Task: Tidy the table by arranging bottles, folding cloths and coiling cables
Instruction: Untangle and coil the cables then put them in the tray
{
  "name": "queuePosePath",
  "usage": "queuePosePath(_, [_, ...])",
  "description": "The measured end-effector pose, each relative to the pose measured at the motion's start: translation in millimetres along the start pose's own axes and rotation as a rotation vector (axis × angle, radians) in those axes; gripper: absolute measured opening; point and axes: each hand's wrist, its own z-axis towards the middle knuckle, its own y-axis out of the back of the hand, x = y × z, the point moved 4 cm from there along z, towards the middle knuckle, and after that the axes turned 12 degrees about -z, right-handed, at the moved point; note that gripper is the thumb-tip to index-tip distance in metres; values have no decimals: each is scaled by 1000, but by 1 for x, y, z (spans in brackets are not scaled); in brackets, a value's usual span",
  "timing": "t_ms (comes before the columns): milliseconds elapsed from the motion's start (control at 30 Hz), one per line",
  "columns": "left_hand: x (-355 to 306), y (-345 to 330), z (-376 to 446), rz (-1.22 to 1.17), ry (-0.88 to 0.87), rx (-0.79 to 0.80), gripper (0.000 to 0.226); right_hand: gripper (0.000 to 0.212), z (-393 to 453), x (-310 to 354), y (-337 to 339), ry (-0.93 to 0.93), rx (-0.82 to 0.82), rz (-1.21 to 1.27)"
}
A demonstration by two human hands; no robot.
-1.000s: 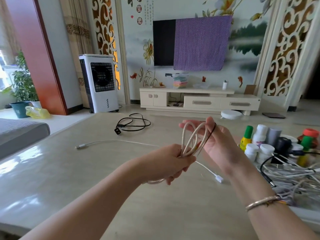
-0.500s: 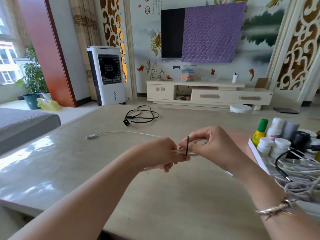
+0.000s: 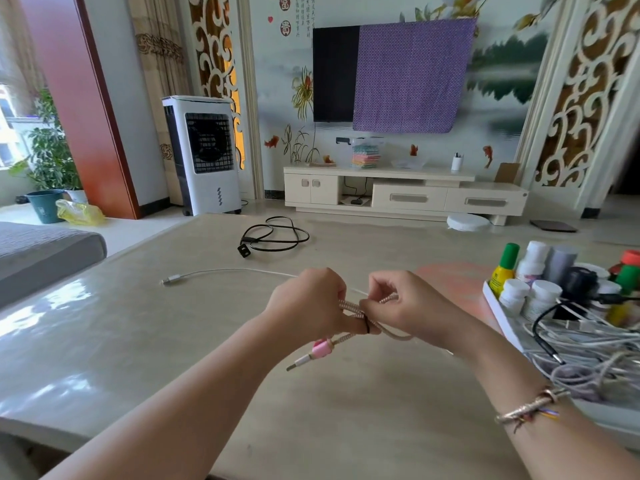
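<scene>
The table (image 3: 173,358) is the landmark: above its middle, both hands hold a pink braided cable (image 3: 349,308) gathered into a slim bundle, its pink plug end hanging toward the near edge. It looks light and limp yet springy, so the loops would likely splay unless pinched where a thin black band (image 3: 366,326) crosses them. The left hand (image 3: 308,303) is curled around the bundle, knuckles up; the right hand (image 3: 405,306) pinches the strands beside it, wrist bent inward. Farther across the table lie a white cable (image 3: 221,271) and a black cable (image 3: 273,237).
</scene>
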Motion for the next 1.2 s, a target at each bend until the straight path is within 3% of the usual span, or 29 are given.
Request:
queuePosePath(133, [1,6,4,-110,-23,-2,68,19,-1,1,14,23,29,52])
queuePosePath(300, [-11,1,1,-305,-41,121,51,29,-12,-9,31,4,236,96])
queuePosePath(433, [-36,-10,-1,-604,-14,276,37,42,-24,-18,58,-20,91,138])
queuePosePath(533, [-57,-16,0,-776,57,359,33,40,-38,-29,80,-49,-3,168])
queuePosePath(667, [-93,-34,-1,-926,94,622,39,38,-60,-48,109,-41,-63,215])
queuePosePath(800, [-138,-58,2,-1016,57,838,10,29,-89,-74,146,-85,-141,200])
queuePosePath(867, [-154,-63,9,-1137,31,884,25,30,-102,-92,167,-132,-221,227])
queuePosePath(933, [-172,-71,19,-1236,15,871,34,28,-121,-114,191,-196,-303,252])
queuePosePath(1067, [-202,-94,35,-1260,74,750,30,23,-139,-157,218,-335,-399,185])
queuePosePath(1133, [-211,-108,43,-1223,167,616,24,21,-141,-171,220,-435,-423,31])
queuePosePath(1200, [-211,-122,52,-979,164,430,20,17,-144,-178,214,-489,-388,-264])
